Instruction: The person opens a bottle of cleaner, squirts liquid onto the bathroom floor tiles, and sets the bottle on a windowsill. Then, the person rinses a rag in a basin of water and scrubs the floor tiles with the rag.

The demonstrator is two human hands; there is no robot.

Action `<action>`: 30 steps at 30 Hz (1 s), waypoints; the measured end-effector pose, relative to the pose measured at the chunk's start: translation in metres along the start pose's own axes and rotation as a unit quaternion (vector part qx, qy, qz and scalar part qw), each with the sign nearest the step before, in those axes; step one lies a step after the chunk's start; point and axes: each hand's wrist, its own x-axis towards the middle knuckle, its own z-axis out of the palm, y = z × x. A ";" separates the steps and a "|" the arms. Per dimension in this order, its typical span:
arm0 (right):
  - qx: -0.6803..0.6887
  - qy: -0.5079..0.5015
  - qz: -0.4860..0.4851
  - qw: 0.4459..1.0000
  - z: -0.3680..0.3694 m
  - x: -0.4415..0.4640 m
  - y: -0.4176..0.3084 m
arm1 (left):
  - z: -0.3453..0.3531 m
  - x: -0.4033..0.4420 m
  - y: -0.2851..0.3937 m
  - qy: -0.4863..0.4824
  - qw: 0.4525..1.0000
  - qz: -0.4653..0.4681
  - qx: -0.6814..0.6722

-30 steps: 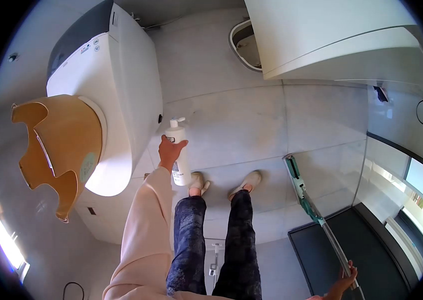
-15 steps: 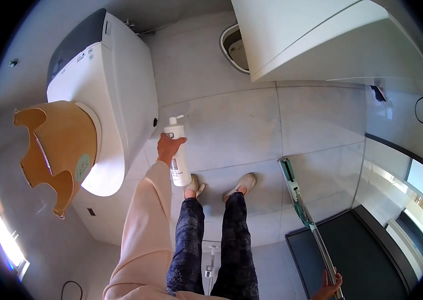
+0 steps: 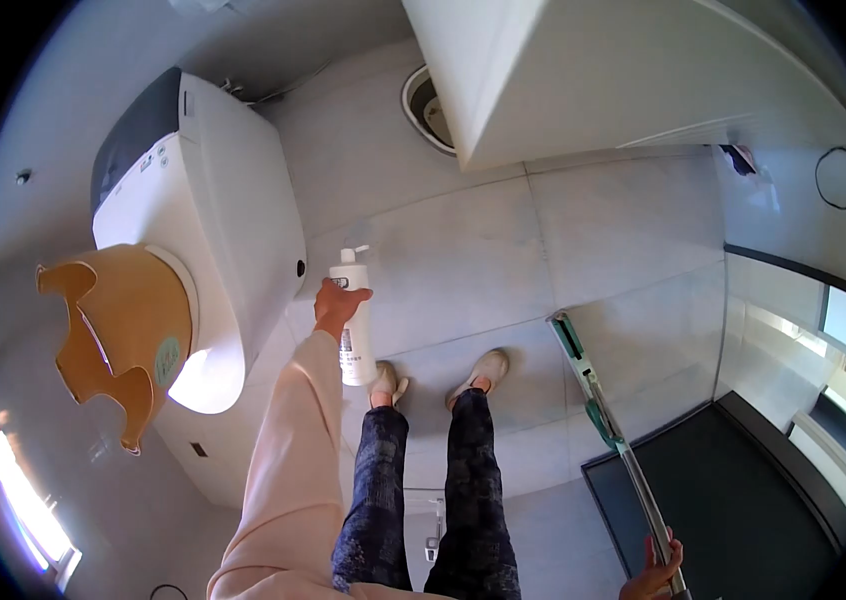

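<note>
- Grey floor (image 3: 463,240) gives you room between the toilet (image 3: 243,200) on your left and the cabinet (image 3: 603,90) ahead to your right.
- To your right, a dark panel (image 3: 733,480) edges that floor.
- Your left hand (image 3: 341,305) reaches forward, grip closed round the bottle (image 3: 354,345), near your left shoe (image 3: 383,378).
- Your right hand (image 3: 658,572), low, grasps the mop (image 3: 607,432); whether its head touches down, you cannot tell.

A brown cutout piece (image 3: 143,305) adjoins the toilet (image 3: 243,200); bin (image 3: 410,110) beside cabinet (image 3: 603,90).
</note>
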 end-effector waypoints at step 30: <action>-0.030 -0.029 -0.057 0.998 0.020 0.052 -0.039 | 0.087 -0.036 0.126 -0.004 0.993 0.062 0.100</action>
